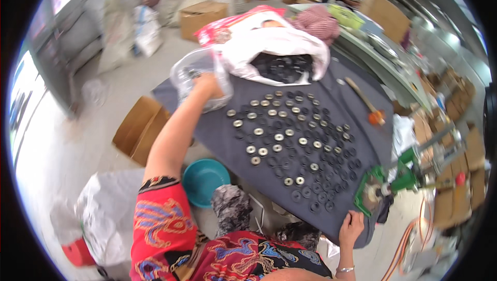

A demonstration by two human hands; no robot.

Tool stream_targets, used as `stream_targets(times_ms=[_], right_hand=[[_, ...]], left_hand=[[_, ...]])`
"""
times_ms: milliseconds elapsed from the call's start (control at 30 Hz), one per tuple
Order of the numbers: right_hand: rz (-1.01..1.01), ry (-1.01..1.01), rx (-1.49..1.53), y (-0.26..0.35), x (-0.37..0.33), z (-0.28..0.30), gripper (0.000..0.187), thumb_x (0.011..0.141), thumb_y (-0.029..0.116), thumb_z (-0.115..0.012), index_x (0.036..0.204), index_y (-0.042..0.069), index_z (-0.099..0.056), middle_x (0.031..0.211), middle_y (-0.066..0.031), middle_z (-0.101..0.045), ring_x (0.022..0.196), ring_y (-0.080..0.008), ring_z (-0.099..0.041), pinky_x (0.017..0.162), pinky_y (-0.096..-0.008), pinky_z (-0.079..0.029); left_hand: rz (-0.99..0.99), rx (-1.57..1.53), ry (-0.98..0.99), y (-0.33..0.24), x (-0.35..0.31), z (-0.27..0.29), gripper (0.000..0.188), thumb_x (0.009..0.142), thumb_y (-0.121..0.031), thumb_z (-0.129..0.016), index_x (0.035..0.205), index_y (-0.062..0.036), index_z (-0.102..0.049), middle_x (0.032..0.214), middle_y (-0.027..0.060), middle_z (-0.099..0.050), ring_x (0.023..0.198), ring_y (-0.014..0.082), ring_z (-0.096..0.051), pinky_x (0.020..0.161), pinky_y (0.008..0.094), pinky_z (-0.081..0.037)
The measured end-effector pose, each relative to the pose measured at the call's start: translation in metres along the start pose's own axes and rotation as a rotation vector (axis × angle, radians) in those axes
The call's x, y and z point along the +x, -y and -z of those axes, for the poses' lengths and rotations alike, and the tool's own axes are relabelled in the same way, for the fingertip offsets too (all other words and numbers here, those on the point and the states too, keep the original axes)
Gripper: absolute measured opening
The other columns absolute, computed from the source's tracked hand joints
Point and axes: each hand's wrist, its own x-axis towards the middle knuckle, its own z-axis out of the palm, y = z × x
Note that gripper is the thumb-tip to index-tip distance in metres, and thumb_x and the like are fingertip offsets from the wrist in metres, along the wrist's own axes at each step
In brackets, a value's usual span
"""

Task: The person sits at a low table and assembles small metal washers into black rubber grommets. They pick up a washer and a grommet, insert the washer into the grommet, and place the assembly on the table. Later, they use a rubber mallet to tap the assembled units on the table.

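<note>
My left hand (pixel 208 85) reaches far out into a clear plastic bag (pixel 192 71) at the left edge of the dark grey table (pixel 357 125); its fingers are hidden inside the bag. Several small round black and silver rings (pixel 290 136) lie spread in rows over the tabletop. My right hand (pixel 352 226) rests on the near right edge of the table, fingers curled over the cloth, holding nothing else. A large white sack (pixel 279 42) lies open at the far end, full of black ring parts (pixel 282 67).
A green hand press (pixel 385 185) stands at the table's near right corner. A wooden-handled tool with an orange end (pixel 368 106) lies on the right. A teal basin (pixel 203 180) and a cardboard box (pixel 140 128) sit on the floor left. Boxes and sacks crowd the back.
</note>
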Motion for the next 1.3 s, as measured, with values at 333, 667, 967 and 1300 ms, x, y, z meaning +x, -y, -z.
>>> stream_targets(times_ms=[333,667,967,1300], right_hand=[[-0.017,-0.046,-0.006,-0.003,-0.004,-0.001,0.012,0.078,-0.005,-0.057,0.088,0.001,-0.059,0.079,-0.0143,-0.053,0.068,-0.0332,-0.055,0.059,-0.0413,-0.043],[-0.09,0.036,0.013,0.005,-0.007,0.003,0.011,0.079,-0.007,-0.055,0.089,-0.003,-0.056,0.079,-0.0143,-0.05,0.068,-0.0302,-0.051,0.061,-0.0384,-0.04],[-0.107,0.079,-0.054,0.032,0.005,0.021,0.012,0.083,0.003,-0.058,0.093,-0.001,-0.062,0.085,-0.0191,-0.058,0.08,-0.0365,-0.056,0.072,-0.0424,-0.045],[-0.064,-0.031,0.044,0.007,-0.007,0.0,0.009,0.078,-0.006,-0.056,0.085,-0.002,-0.056,0.078,-0.0158,-0.051,0.068,-0.0322,-0.053,0.061,-0.0401,-0.041]], left_hand=[[0.109,-0.047,-0.26,-0.007,0.03,-0.008,0.037,0.078,-0.024,-0.065,0.109,-0.004,-0.065,0.119,0.0162,-0.062,0.119,0.037,-0.053,0.092,0.0527,-0.048],[0.01,0.07,-0.258,0.0,0.019,-0.014,0.028,0.079,-0.019,-0.06,0.101,-0.0063,-0.071,0.102,0.0144,-0.07,0.098,0.0269,-0.067,0.086,0.0381,-0.052],[0.168,-0.329,-0.277,0.009,0.024,-0.003,0.025,0.075,-0.018,-0.063,0.095,-0.008,-0.073,0.103,0.0151,-0.069,0.1,0.0309,-0.066,0.086,0.04,-0.052],[0.273,-2.137,-0.29,0.056,0.042,0.0,0.021,0.068,0.005,-0.055,0.086,-0.0057,-0.058,0.069,0.0112,-0.054,0.052,0.023,-0.052,0.038,0.0262,-0.032]])
